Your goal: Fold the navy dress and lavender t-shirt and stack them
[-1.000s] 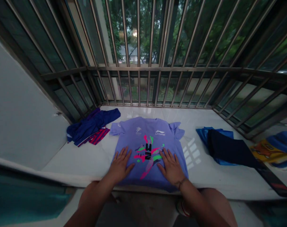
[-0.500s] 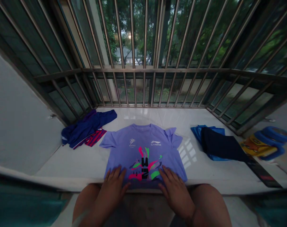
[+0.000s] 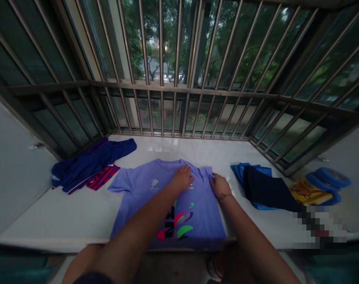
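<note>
A purple T-shirt (image 3: pixel 143 205) lies spread face up on the white ledge, its collar toward the window and a colourful print on its front. My left hand (image 3: pixel 183 177) rests on the upper chest beside the collar, fingers laid on the cloth and partly covering the white logo. At the sleeve on the right, my right hand (image 3: pixel 220 184) has its fingers closed on the sleeve's edge. The other sleeve lies stretched out to the left. My left forearm crosses over part of the print.
Dark blue clothes (image 3: pixel 93 161) and a red-striped garment (image 3: pixel 104 177) are heaped on the left of the ledge (image 3: pixel 63 221). To the right lie folded dark blue clothing (image 3: pixel 268 189) and a blue-and-yellow container (image 3: pixel 315 185). Metal bars (image 3: pixel 179 90) line the window behind.
Both hands have moved up from the shirt's lower hem, the left to the upper chest and the right to the sleeve. The view has shifted slightly right.
</note>
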### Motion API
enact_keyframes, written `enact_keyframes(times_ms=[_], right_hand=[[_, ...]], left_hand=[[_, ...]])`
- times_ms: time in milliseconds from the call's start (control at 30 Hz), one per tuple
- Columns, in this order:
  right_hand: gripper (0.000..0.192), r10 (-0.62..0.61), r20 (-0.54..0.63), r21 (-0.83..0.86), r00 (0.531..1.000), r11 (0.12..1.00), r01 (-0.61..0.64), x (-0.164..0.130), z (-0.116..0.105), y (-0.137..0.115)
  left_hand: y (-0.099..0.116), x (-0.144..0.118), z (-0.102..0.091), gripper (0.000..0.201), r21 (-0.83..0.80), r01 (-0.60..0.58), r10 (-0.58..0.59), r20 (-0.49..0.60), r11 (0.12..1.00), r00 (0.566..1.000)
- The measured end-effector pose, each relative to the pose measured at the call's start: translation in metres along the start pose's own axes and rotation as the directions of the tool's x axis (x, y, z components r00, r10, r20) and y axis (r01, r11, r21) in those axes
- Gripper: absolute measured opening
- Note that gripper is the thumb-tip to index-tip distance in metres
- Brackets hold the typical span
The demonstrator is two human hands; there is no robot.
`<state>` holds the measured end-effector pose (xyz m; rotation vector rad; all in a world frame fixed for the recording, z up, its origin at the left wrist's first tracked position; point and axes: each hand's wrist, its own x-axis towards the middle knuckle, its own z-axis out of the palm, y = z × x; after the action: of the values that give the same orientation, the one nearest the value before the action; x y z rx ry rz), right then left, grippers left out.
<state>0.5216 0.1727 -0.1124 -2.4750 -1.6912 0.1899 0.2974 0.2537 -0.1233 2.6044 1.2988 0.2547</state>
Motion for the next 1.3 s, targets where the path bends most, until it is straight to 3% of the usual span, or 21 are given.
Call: enact_keyframes(times_ms=[200, 333, 433, 533, 667, 800, 967, 1067, 1200, 1300], right_hand=[[0.042, 0.147, 0.091, 0.056, 0.985, 0.987, -0.153, -0.029, 0.003, 0.064], [0.045, 0.207, 0.082, 0.080, 0.975, 0.974, -0.213, -0.040, 0.006, 0.081], [0.053, 0.210, -0.050, 0.057, 0.977, 0.977, -0.207, -0.032, 0.008, 0.071], [0.062, 0.098, -0.193, -0.026, 0.976, 0.994, -0.105, -0.016, 0.008, 0.051], [0.055, 0.049, -0.124, -0.135, 0.991, 0.989, -0.065, 0.010, 0.003, 0.032], [0.039, 0.088, -0.065, -0.149, 0.994, 0.984, -0.097, 0.033, -0.004, 0.033], [0.044, 0.147, -0.119, -0.152, 0.982, 0.975, -0.165, 0.041, -0.006, 0.028], [0.048, -0.008, -0.138, -0.142, 0.990, 0.990, -0.012, 0.039, 0.000, 0.008], [0.049, -0.265, -0.037, -0.108, 0.964, 0.960, 0.260, 0.039, 0.016, -0.022], [0.055, -0.326, 0.045, -0.079, 0.944, 0.941, 0.329, 0.043, 0.028, -0.035]], left_hand=[[-0.012, 0.006, 0.027, 0.075, -0.016, 0.022, -0.022, -0.032, 1.000, 0.999], [-0.016, 0.005, 0.033, 0.081, 0.001, 0.016, -0.016, -0.052, 1.000, 0.999], [-0.017, 0.006, 0.033, 0.081, -0.003, 0.022, -0.022, -0.053, 1.000, 0.998], [-0.017, 0.006, 0.032, 0.081, -0.014, 0.025, -0.025, -0.047, 1.000, 0.999], [-0.016, 0.004, 0.029, 0.076, -0.033, 0.032, -0.035, -0.085, 0.999, 0.996], [-0.014, 0.002, 0.027, 0.064, -0.070, 0.090, -0.099, -0.147, 0.993, 0.984], [-0.014, 0.001, 0.026, 0.058, -0.086, 0.117, -0.130, -0.159, 0.989, 0.979], [-0.014, 0.002, 0.026, 0.057, -0.083, 0.118, -0.129, -0.146, 0.990, 0.981], [-0.013, 0.002, 0.025, 0.057, -0.071, 0.125, -0.134, -0.135, 0.990, 0.982], [-0.013, 0.002, 0.023, 0.057, -0.059, 0.134, -0.141, -0.135, 0.989, 0.981]])
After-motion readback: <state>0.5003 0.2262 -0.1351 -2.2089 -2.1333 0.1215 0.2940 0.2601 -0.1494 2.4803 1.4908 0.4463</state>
